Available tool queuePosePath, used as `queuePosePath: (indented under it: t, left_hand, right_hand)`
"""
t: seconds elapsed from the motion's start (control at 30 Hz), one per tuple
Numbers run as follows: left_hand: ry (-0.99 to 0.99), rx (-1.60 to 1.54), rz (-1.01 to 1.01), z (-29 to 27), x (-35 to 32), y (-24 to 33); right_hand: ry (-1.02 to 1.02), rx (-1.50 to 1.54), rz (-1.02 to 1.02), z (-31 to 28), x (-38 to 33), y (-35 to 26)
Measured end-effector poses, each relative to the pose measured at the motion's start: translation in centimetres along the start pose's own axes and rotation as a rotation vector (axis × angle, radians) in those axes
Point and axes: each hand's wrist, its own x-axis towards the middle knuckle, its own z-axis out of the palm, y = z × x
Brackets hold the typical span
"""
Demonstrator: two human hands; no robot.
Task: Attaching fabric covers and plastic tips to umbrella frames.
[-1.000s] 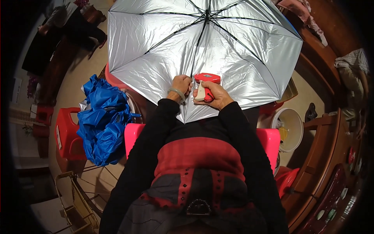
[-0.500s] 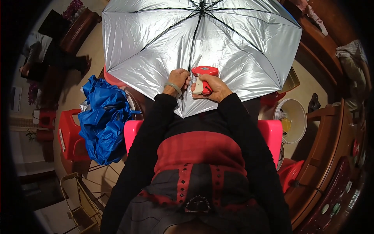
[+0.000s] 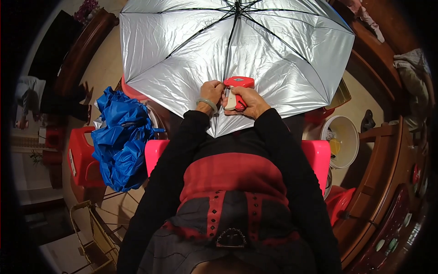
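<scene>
An open umbrella with a silver inner side and black ribs lies spread before me, its near edge at my lap. My left hand, with a pale bangle on the wrist, is closed on the umbrella, pinching at a rib near that edge; the fingertips are partly hidden. In my right hand is a red-and-white squeeze-handled tool, fingers wrapped round its handle. The tool's head points left and meets the pinched spot; what lies right at its tip is too small to make out.
A heap of blue umbrella fabric lies to my left, next to a red plastic stool. On the right stand a white bucket and wooden furniture. A metal-framed rack is at lower left; another person is at far left.
The tool has shifted slightly left, and its white handle looks pressed closer into my right hand. My left hand stays nearly in place. The other person has moved further left.
</scene>
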Motion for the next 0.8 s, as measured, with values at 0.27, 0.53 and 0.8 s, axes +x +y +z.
queuePosePath:
  t: [0.27,0.53,0.8]
  left_hand:
    - [-0.160,-0.224,-0.179,-0.3,0.9,-1.4]
    - [0.012,0.131,-0.147,-1.0,2.3,-1.2]
    - [-0.269,1.298,0.264,-12.6,10.1,1.2]
  right_hand:
    - [-0.027,-0.036,-0.034,-2.8,2.5,0.4]
    - [0.279,-0.303,-0.262,2.5,-2.8,-2.7]
    - [0.871,-1.375,-0.692,1.7,-7.9,-8.4]
